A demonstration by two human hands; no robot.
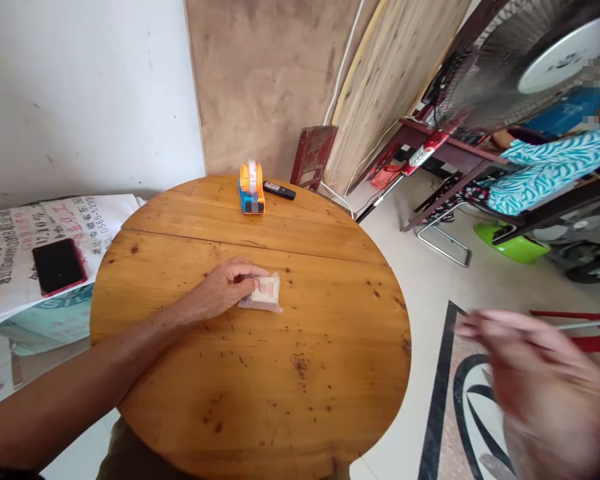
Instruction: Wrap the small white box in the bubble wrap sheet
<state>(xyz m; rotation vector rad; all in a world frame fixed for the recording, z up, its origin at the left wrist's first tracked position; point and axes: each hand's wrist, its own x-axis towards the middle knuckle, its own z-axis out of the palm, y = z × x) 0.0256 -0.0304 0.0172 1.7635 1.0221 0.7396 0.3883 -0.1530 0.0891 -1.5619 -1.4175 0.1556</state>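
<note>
On the round wooden table (330, 293), my left hand (227, 288) pinches the left edge of a small flat packet (266, 291). The packet is pale with pinkish marks and looks wrapped in clear plastic; its contents are too small to make out. Off to the right, past the table's edge, my right hand (545, 393) is raised close to the camera. Motion smears its fingers, so whether it holds anything cannot be seen.
An orange and blue tape dispenser (251, 190) and a black remote (279, 191) stand at the table's far side. A phone (60, 266) lies on printed sacks (10, 233) to the left. A standing fan (520, 73) and a person in a patterned sleeve (555, 167) are at right.
</note>
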